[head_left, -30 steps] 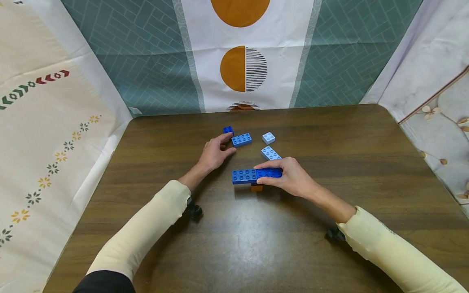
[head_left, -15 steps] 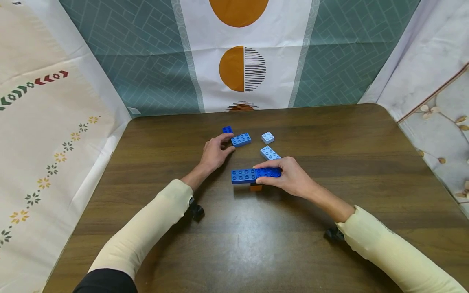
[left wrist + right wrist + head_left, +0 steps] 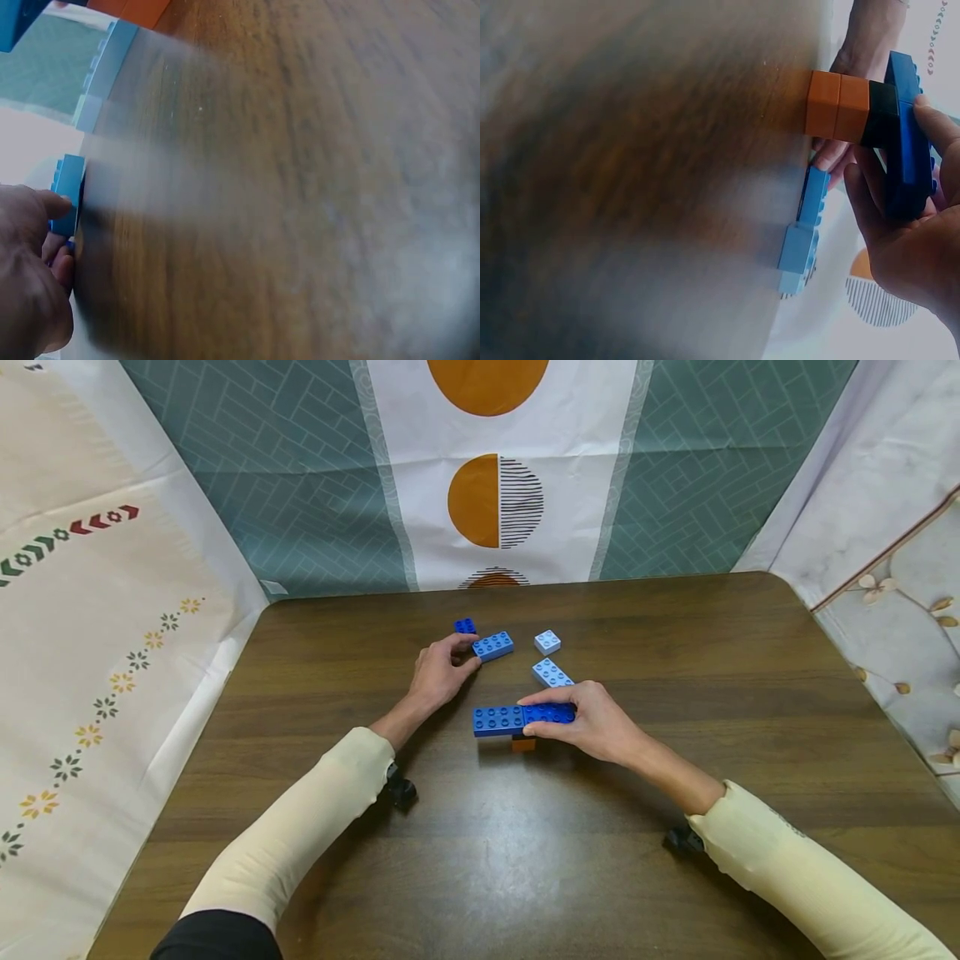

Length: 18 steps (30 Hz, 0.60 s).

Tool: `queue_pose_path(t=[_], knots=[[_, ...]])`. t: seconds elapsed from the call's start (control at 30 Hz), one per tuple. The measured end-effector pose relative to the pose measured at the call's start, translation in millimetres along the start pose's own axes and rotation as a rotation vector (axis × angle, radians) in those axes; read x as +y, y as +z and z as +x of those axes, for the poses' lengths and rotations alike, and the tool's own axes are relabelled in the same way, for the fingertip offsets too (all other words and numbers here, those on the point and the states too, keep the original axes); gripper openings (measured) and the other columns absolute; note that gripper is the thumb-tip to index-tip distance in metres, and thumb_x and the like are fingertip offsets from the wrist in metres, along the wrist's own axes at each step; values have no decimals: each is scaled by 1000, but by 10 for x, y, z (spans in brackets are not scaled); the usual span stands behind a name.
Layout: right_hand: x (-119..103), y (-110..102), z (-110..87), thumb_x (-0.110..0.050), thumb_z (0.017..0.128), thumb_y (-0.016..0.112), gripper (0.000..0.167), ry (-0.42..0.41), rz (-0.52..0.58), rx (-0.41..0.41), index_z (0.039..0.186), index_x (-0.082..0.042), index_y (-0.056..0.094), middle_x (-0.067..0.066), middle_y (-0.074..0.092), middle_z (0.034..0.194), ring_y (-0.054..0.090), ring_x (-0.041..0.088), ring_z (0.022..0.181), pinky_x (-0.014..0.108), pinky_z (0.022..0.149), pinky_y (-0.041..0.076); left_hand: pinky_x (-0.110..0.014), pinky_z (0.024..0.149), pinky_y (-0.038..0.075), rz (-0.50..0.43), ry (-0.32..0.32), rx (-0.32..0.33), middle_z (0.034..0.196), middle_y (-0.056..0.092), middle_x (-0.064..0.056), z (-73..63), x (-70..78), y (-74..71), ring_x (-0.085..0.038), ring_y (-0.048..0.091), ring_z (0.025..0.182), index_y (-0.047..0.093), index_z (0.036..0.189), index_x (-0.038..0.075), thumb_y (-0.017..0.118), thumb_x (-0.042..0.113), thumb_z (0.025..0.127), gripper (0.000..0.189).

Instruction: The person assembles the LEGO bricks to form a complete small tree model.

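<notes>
My left hand [image 3: 435,675] pinches the near-left end of a medium-blue building brick [image 3: 493,647] that lies on the table; in the left wrist view a fingertip presses this brick [image 3: 69,191]. My right hand [image 3: 596,725] grips a dark-blue brick [image 3: 549,713] between thumb and fingers. That brick and another blue brick [image 3: 498,720] sit end to end on top of a stack. Below them, the right wrist view shows a black brick [image 3: 880,114] and two orange bricks [image 3: 825,103], the lowest resting on the table.
A small dark-blue brick [image 3: 465,626] lies just beyond the left fingers. A pale-blue long brick [image 3: 552,672] and a small pale-blue brick [image 3: 547,642] lie behind the stack. The wooden table [image 3: 495,860] ends at a hanging patterned cloth [image 3: 315,510].
The left thumb has moved in against the medium-blue brick, so the hand now pinches it. The right hand keeps its grip on the stack's top brick.
</notes>
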State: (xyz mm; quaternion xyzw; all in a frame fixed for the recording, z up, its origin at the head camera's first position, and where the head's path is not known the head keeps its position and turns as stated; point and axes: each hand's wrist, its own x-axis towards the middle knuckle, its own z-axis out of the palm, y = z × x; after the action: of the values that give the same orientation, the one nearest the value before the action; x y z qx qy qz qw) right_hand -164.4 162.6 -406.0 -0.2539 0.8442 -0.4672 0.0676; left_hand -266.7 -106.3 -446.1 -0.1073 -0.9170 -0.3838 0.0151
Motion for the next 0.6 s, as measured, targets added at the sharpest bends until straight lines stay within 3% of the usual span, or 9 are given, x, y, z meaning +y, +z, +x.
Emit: queue_pose_path(t=[0.6], knots=[[-7,-6,3,-27,92,87,34,9,2,-10,125,-18,81,3,78,113,63,24,92,28,69,53,-42,103,54,-127,76,-53,131,72,-6,-194,-25,-189,-22,68,115,67,141,15,72,19,104,38]])
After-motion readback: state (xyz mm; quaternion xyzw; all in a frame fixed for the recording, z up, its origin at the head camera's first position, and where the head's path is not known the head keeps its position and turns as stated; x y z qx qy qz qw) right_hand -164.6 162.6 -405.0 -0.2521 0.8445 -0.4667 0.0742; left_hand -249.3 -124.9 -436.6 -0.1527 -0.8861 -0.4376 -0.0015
